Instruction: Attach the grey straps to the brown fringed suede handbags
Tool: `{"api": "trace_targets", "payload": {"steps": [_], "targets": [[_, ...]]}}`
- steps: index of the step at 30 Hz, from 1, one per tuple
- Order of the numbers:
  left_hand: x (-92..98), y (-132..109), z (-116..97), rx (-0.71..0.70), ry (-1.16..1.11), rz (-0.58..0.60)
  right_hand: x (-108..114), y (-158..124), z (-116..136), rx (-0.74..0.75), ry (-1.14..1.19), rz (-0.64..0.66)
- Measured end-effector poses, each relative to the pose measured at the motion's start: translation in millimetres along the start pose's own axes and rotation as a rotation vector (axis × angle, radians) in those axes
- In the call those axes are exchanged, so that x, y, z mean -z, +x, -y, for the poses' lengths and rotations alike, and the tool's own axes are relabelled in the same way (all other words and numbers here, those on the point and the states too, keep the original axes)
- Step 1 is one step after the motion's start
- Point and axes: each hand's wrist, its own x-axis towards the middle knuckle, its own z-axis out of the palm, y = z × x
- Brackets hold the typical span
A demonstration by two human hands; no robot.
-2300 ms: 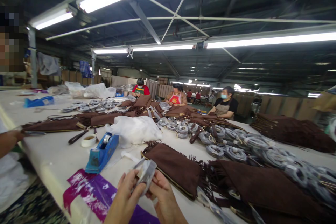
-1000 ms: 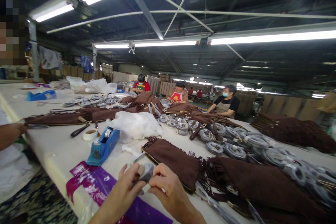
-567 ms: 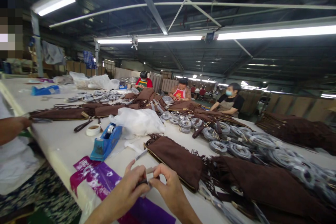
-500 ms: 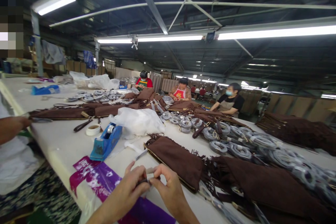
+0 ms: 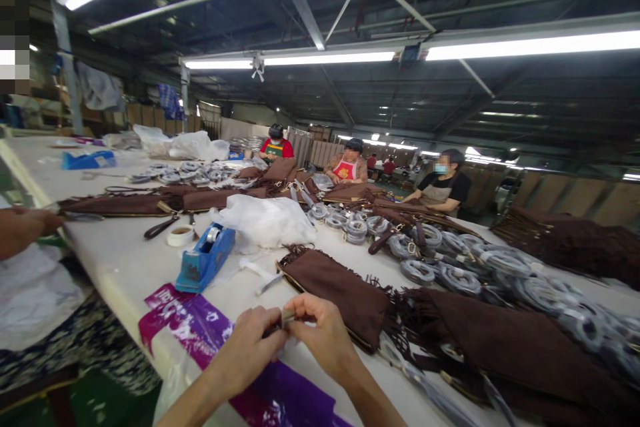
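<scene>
Hands meet low in the head camera's view, above a long white table (image 5: 117,250). The left hand (image 5: 255,341), fingers curled narrow, and the right hand (image 5: 317,333), thumb and forefinger pinched, hold a small greyish-tan piece (image 5: 289,315) between them. Its short visible part sits at the touching fingertips; the rest is hidden, so where it points and its long axis cannot be told.

Just beyond the hands, one dark brown fringed fabric pouch (image 5: 337,293) lies with its long axis running from upper left to lower right, gold zip along the near edge. A second dark brown pouch (image 5: 505,337) lies to its right, the far end hard to make out at the frame's edge. Two blue tape dispensers, one near (image 5: 203,267) and one far (image 5: 89,160), share the table with one white tape roll (image 5: 181,241), one purple printed plastic bag (image 5: 200,333), partly covered by the left forearm, and one crumpled white plastic heap (image 5: 270,221). Grey plastic-wrapped coils (image 5: 355,238) overlap too closely to count. Three people sit across the table; at left, another person's hand (image 5: 25,230) is cut by the frame.
</scene>
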Motion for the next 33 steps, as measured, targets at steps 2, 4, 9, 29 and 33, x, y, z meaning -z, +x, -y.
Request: {"api": "trace_targets", "payload": {"steps": [2,4,9,29,33], "targets": [[-0.5,4.6,1.4,-0.005,-0.102,-0.019,0.7,2.6,2.2,0.096,-0.157,-0.021],[-1.8,9.8,5.1,-0.003,-0.267,-0.006,-0.4,4.0,0.5,0.28,-0.348,-0.081],[-5.2,17.5,15.0,0.015,-0.463,0.093,-4.7,1.7,-7.5,0.687,-0.611,-0.173],[2.4,-1.9,14.3,0.287,-1.072,0.146,0.8,-13.9,2.5,0.764,-0.351,0.116],[6.7,-5.3,18.0,0.255,-1.092,0.066,-3.0,-7.6,6.6,0.795,-0.401,0.182]]}}
